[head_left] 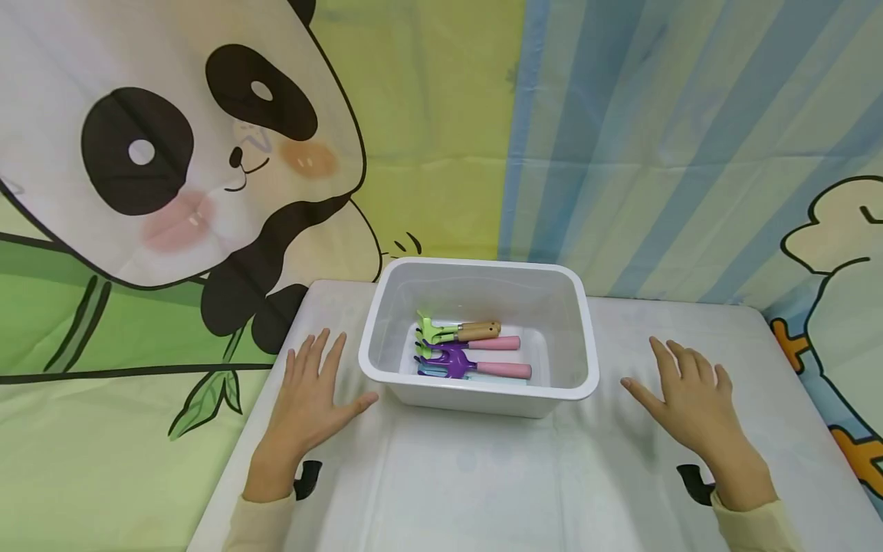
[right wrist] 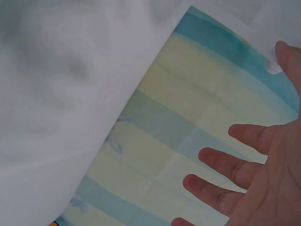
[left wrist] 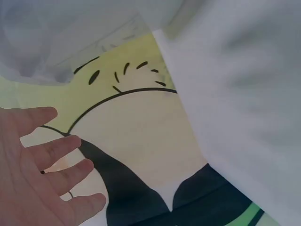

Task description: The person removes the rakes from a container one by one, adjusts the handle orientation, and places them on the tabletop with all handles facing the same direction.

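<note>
A white plastic bin (head_left: 469,399) stands at the back middle of the table. Inside it lie several small garden hand tools: green-headed rakes with wooden handles (head_left: 479,330), a purple hand fork with a pink handle (head_left: 503,369), and another pink handle (head_left: 503,343) just behind. Pale blue parts show beneath the purple fork. To the bin's left, my left hand (head_left: 303,402) is spread over the table, its thumb pointing toward the bin's near corner. My right hand (head_left: 697,399) is spread on the right side, farther from the bin. Both hands hold nothing.
The table (head_left: 469,483) has a white cover. Behind and left of it hangs a cloth printed with a panda (head_left: 276,169); blue and yellow stripes (head_left: 662,138) cover the right part. Two small black pieces (head_left: 308,480) lie beside the wrists.
</note>
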Demonstrator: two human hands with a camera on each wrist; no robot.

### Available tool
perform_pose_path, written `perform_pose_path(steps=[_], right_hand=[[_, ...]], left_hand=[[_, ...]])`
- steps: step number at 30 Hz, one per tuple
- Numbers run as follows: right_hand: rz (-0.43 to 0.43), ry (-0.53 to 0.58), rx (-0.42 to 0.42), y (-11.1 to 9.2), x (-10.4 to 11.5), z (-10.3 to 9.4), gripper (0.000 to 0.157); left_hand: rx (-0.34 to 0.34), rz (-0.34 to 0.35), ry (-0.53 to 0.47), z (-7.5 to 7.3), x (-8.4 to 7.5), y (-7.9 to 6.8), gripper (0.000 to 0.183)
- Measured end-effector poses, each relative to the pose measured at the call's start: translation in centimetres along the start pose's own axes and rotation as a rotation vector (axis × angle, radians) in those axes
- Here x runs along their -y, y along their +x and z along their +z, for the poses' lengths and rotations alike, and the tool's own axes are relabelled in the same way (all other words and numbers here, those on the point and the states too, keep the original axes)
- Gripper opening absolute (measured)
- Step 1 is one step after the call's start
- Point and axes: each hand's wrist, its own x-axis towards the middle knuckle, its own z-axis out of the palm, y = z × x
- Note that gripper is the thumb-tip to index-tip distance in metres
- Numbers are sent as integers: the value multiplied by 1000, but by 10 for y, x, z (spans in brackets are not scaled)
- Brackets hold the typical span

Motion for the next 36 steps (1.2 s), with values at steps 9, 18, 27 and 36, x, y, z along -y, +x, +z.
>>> perform_pose_path(steps=[9, 18, 27, 36], right_hand=[[-135, -30, -107, 17, 3, -25, 77], [-198, -23, -90, 40, 17, -56, 70], [-241, 19, -48, 62, 40, -87, 62], [-316, 27, 41, 90, 79, -118, 59]], left_hand=[[-24, 67, -13, -15, -5, 15, 106], [-7, 129, -4, -26, -20, 36, 104], [55, 159, 33, -28, -37, 53, 106], [114, 181, 48, -20, -55, 69, 109]])
